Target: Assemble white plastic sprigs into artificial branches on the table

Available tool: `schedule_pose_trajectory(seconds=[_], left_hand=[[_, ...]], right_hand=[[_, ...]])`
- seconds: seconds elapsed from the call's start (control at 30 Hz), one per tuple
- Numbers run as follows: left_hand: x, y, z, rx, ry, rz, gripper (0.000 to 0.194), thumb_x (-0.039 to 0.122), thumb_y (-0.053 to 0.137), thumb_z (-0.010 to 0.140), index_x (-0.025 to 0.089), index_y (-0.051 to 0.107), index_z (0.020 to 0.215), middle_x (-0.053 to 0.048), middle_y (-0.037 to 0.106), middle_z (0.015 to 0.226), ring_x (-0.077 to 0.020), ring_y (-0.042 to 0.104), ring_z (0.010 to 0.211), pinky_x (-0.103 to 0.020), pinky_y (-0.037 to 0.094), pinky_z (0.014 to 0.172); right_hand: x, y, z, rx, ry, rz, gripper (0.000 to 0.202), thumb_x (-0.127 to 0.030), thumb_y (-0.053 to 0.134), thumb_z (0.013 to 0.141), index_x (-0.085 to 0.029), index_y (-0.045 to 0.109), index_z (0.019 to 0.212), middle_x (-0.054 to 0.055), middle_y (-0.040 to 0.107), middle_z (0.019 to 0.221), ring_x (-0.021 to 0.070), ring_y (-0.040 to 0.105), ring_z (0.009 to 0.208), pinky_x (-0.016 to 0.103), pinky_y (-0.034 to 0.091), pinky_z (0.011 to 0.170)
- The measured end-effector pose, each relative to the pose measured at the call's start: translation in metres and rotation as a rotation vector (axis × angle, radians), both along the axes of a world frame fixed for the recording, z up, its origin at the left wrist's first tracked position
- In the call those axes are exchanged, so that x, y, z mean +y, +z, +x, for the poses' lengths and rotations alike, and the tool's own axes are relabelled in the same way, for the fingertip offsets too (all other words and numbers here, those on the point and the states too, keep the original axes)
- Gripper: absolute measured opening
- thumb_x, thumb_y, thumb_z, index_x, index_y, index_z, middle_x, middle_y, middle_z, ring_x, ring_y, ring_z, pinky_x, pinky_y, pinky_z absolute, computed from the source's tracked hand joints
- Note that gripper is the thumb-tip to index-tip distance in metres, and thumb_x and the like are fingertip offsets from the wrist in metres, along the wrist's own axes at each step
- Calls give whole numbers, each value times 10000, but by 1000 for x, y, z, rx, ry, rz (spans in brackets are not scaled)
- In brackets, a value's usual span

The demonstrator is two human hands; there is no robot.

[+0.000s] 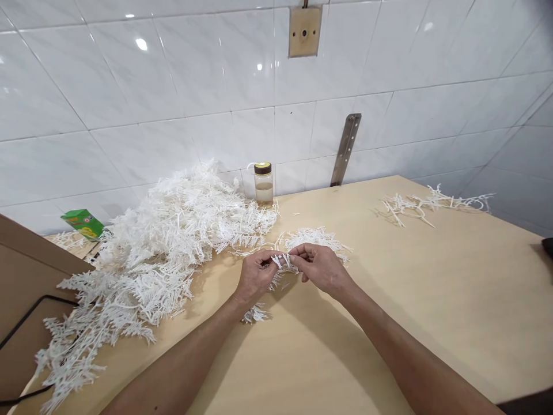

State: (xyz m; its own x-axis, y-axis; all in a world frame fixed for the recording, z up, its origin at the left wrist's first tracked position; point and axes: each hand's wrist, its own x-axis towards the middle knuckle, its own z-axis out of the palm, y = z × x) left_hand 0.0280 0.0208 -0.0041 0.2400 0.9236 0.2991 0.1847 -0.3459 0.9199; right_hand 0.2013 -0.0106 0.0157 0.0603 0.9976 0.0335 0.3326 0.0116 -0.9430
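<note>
Both my hands meet over the middle of the table, pinching one small white branched sprig (pixel 281 261), which looks like plastic. My left hand (pixel 256 278) has thumb and forefinger closed on its left part; a tuft of the same material hangs below those fingers. My right hand (pixel 320 266) grips the sprig's right end between thumb and fingertips. Just behind my right hand lies a small pile of short white pieces (pixel 317 236). A loose white tuft (pixel 254 313) rests under my left wrist. To the left spreads a large heap of white branched sprigs (pixel 173 242).
A lidded bottle with liquid (pixel 264 185) stands by the tiled wall, right of the heap. Stripped-looking white stems (pixel 432 203) lie at the back right. A metal bracket (pixel 345 150) leans on the wall. Far left are a green box (pixel 84 223) and a black cable (pixel 26 317).
</note>
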Motion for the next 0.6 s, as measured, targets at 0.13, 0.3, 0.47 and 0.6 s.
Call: schedule_pose_trajectory(seconds=[0.13,0.3,0.47,0.6], left_hand=[[-3,1,1,55,7,60,163,265,631,791,201,776,830,-39,673,740,-178,604,732,-267,446,693],[-6,6,3,47,51,8,143,291,645,773,187,735,734,-3,636,692,-155,555,689,-251,404,660],[-7,13,2,42,80,6,169,283,619,784,179,710,686,9,588,651,-139,514,667,-242,376,646],[-6,10,2,47,57,47,162,299,646,786,180,749,750,9,590,656,-131,522,659,-238,393,643]], right_hand=[[-1,-1,0,-91,-7,4,134,-295,599,765,-219,702,804,-1,704,724,122,588,472,248,492,468],[-4,2,-7,-295,-39,151,163,-271,541,796,-224,692,756,-13,686,658,136,600,526,247,442,539],[6,-10,-2,-551,-167,261,171,-180,508,791,-200,646,691,27,680,670,164,601,621,273,419,620],[11,-14,12,-493,-255,240,119,-211,551,795,-194,659,843,34,698,781,172,633,700,287,458,676]])
